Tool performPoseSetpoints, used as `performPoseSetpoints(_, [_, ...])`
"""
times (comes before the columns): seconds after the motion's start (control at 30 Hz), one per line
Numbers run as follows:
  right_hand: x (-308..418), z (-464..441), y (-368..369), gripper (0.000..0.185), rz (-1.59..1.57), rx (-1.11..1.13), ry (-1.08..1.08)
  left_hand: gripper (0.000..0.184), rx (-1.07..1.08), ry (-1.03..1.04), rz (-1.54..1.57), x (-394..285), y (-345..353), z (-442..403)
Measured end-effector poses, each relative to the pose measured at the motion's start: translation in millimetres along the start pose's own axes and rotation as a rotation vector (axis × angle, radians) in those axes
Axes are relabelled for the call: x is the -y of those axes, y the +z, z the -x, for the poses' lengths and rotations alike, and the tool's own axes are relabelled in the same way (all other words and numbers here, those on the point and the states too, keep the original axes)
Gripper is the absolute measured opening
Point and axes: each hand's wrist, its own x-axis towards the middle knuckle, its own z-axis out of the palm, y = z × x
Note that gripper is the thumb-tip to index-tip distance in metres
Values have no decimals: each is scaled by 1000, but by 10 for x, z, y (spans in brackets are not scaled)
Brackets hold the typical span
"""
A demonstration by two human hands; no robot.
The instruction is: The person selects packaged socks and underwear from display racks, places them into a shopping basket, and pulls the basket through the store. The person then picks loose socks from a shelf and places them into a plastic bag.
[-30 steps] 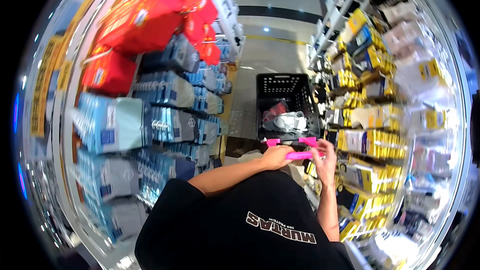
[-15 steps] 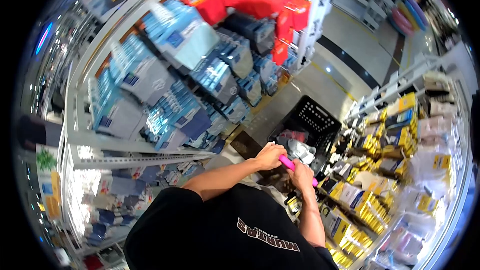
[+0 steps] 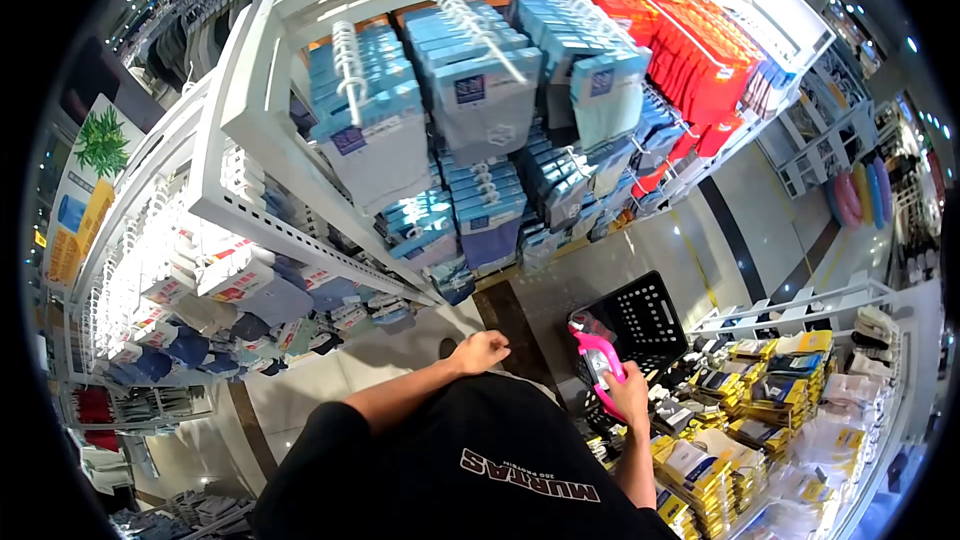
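My right hand (image 3: 627, 393) is wrapped round the pink handle (image 3: 598, 360) of a black basket (image 3: 650, 315). That basket has perforated walls, and packaged goods lie partly visible inside it behind the handle. Off the handle, my left hand (image 3: 482, 351) is held in front of my black shirt, its fingers curled together; whether anything is in them is too small to make out. Beyond my left hand hang light blue packs (image 3: 490, 205) of grey and blue items on white hooks.
Red packs (image 3: 700, 50) hang at the upper right of the white rack (image 3: 290, 0). Another rack with white-hooked packs (image 3: 240, 280) stands at the left. Yellow packs (image 3: 700, 470) fill a display beside my right arm. Tiled floor (image 3: 400, 350) shows between the racks.
My left hand has let go of the pink handle and moved left, while my right hand stays on it. The view has turned left, bringing the blue packs and left rack further into view.
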Motion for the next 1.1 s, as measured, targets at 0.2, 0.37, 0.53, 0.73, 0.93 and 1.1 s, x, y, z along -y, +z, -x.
performPoseSetpoints(0.2, [979,-400,184,43,-178,-336,-281,38,-134,-73,179,468,-529,375])
performPoseSetpoints(0.37, [2521,-801,306,50,-469,-154,-387,39,-122,4,214,274,-1008,413])
performPoseSetpoints(0.53, [3588,-1333,215,67,-606,-216,-689,39,-120,34,173,131,-1489,657])
performPoseSetpoints(0.73, [4371,-1649,301,76,-836,-235,-825,31,-299,26,281,256,-1705,1052])
performPoseSetpoints(0.93, [4329,-1698,479,52,-1060,-76,-613,27,-327,-1,360,323,-1681,1081])
performPoseSetpoints(1.1, [4306,-1621,280,47,-1114,50,-634,27,-267,-52,364,152,-1729,1002])
